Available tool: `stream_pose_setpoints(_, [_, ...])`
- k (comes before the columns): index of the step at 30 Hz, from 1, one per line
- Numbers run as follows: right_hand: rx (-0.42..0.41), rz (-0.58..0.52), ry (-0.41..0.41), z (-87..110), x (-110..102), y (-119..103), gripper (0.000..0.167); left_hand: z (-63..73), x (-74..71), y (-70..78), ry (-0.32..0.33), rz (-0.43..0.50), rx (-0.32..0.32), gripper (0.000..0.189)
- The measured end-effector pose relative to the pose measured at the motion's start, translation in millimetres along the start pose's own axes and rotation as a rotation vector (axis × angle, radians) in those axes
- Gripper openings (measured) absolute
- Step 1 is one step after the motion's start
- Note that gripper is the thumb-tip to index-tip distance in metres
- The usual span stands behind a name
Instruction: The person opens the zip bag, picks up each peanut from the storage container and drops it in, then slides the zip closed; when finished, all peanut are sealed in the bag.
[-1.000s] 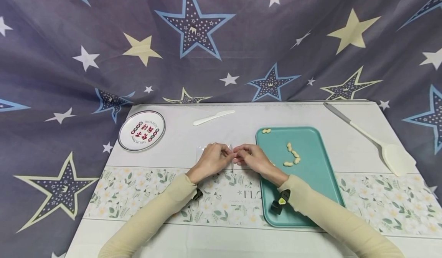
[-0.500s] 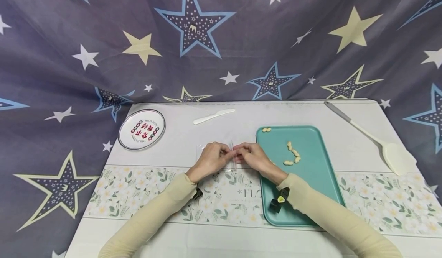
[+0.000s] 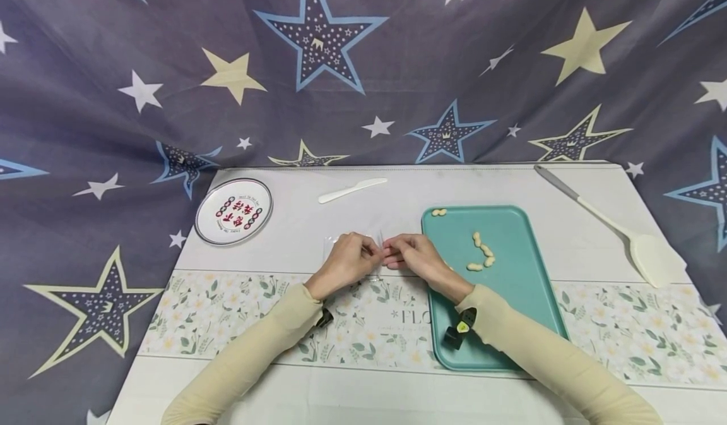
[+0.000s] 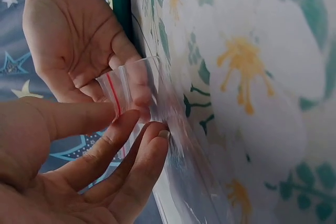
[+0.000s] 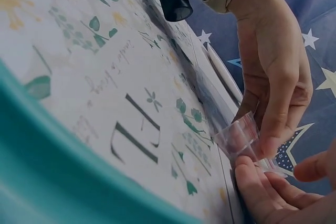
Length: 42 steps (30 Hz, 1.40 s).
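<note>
Straighter-fingered than half a second ago, a person's right hand (image 3: 413, 254), thumb spread apart, appears to touch the clear bag (image 4: 126, 80) that the left hand (image 3: 349, 257) pinches by its red-striped edge over the table (image 3: 335, 390), beside the teal tray (image 3: 514, 311).

In the head view, the bare left hand (image 3: 348, 257) hides much of the clear plastic zip bag (image 3: 330, 245). The right wrist view cuts off the bare right hand (image 5: 286, 195) and the teal rectangular tray (image 5: 52, 174). A mostly hidden pale lump (image 3: 450, 268) at the tray's left rim is perhaps a peanut. Fine print on the round white dark-rimmed plate (image 3: 234, 212) is illegible.
</note>
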State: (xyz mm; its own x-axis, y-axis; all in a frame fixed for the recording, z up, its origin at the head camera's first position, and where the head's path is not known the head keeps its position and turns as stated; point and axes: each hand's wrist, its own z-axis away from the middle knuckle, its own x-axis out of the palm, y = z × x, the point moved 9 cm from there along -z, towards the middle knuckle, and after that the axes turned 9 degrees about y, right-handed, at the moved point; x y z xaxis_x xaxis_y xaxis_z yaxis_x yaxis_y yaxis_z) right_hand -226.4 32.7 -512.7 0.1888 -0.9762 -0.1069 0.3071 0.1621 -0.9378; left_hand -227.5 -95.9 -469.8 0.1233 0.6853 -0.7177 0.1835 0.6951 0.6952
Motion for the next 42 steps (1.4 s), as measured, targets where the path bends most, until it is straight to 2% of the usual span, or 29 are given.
stream_pose_setpoints(5, [0.016, -0.024, -0.004, -2.0, -0.1, 2.8, 0.033, 0.9, -1.3, 2.2, 0.006, -0.010, 0.027, 0.014])
stream_pose_setpoints(11, [0.008, -0.015, -0.007, -2.6, -0.6, 3.5, 0.031, 1.9, -1.8, 2.6, -0.001, -0.032, 0.022, 0.015])
stream_pose_setpoints(17, [-0.011, 0.008, 0.002, -3.2, -0.8, 2.5, 0.028, 4.1, -2.2, 0.1, -0.006, 0.009, 0.009, 0.014])
stream_pose_setpoints(23, [-0.003, 0.008, 0.002, -3.7, -0.7, 3.4, 0.026, 6.7, -3.6, 1.5, -0.011, 0.047, 0.029, 0.016])
stream_pose_setpoints(33, [0.004, -0.018, -0.015, -2.2, -0.4, 3.3, 0.027, 6.6, -5.3, 4.7, 0.005, 0.021, 0.066, 0.018])
stream_pose_setpoints(42, [-0.032, -0.032, -0.042, -2.8, -0.5, -1.4, 0.028, 6.6, -7.0, 0.8, 0.039, 0.047, 0.043, 0.017])
